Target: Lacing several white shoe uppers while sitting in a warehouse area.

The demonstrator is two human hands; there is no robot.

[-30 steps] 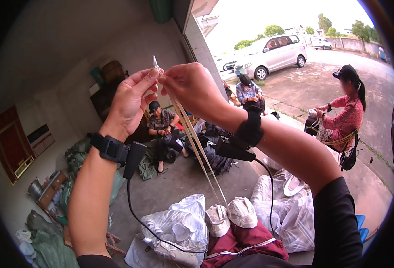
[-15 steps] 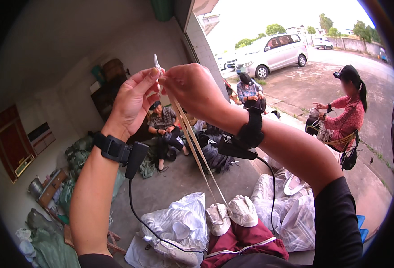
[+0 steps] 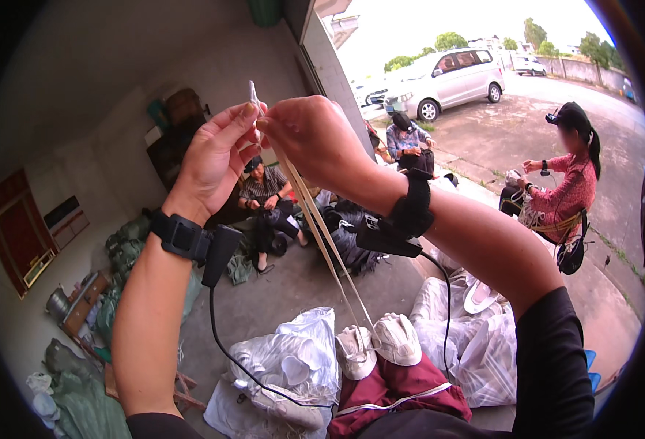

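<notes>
Both hands are raised close together in front of me. My left hand (image 3: 216, 157) pinches a slim, pale pointed piece (image 3: 252, 92) between thumb and fingers, its tip sticking up. Right beside it, my right hand (image 3: 309, 133) is closed on long cream-coloured cord (image 3: 309, 208). What lies between its fingers is mostly hidden. The cord's strands run down, taut, to a pair of off-white shoes, the left shoe (image 3: 356, 353) and the right shoe (image 3: 398, 339). Both shoes sit at the far end of maroon cloth (image 3: 410, 388) in front of my body.
White shoe parts in clear plastic bags lie left (image 3: 293, 358) and right (image 3: 476, 344) of the shoes. Black cables (image 3: 216, 329) hang from my wrist devices. Green sacks (image 3: 129, 249) line the left wall. Three people sit working nearby, one in pink (image 3: 567, 190) on the right. A silver van (image 3: 450, 80) stands outside.
My hands have risen slightly, and the pointed tip with them, still close together. The person in pink has shifted their hands, and the person in blue has bent lower over dark material.
</notes>
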